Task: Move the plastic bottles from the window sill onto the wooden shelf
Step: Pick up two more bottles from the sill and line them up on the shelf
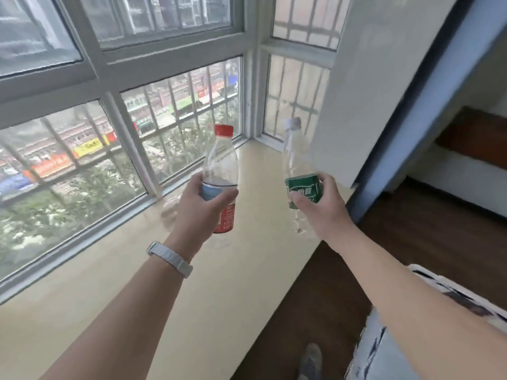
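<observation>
Both bottles look empty, so light, thin-walled and easily crushed. Above the window sill [225, 270], the left hand [204, 207] wraps the red-capped bottle [222, 171] at its label; the right hand [319, 204] grips the green-labelled bottle [297, 160] mid-body, the stiffest hold.

soft daylight through the window [175, 119], slight blur, bowed wide-angle edges

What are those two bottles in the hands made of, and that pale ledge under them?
The red-capped bottle and the green-labelled bottle look like thin clear plastic: the window bars show through their walls. Their labels seem to be printed film. The cream window sill appears to be polished stone or glazed tile, since it faintly mirrors the bottles; which one is unclear.
</observation>
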`<state>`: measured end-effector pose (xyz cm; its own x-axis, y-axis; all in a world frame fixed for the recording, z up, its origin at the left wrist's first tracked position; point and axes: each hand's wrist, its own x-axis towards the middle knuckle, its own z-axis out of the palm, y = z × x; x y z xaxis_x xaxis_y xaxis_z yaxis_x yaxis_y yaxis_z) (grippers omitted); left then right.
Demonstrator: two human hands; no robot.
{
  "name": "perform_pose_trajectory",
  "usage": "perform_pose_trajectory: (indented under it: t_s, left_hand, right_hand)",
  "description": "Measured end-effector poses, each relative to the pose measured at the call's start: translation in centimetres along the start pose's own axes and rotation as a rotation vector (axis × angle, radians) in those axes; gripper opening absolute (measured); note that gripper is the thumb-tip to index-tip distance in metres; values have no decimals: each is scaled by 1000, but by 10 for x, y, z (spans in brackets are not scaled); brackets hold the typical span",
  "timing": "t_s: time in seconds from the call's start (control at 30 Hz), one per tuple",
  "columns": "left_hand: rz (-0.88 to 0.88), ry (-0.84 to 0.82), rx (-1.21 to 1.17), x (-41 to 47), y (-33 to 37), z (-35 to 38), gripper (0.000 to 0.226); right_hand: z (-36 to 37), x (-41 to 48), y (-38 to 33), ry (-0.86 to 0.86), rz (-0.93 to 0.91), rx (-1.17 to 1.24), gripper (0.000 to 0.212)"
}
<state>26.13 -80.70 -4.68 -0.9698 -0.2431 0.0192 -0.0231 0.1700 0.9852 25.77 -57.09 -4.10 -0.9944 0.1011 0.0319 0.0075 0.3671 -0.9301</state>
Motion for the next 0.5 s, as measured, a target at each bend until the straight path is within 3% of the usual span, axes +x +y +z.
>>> perform_pose_trajectory:
  t_s: [0.1,0.23,0.5]
  left_hand:
    - [16,-86,14,21,13,60,46]
    - [64,-205,56,44,36,144,35]
    - [119,-475,101,84,73,316,45]
  right_hand:
    - [-49,18,18,99,17,7,41]
    - [-115,47,46,220,49,60,39]
    - [-244,103,117,410,142,101,39]
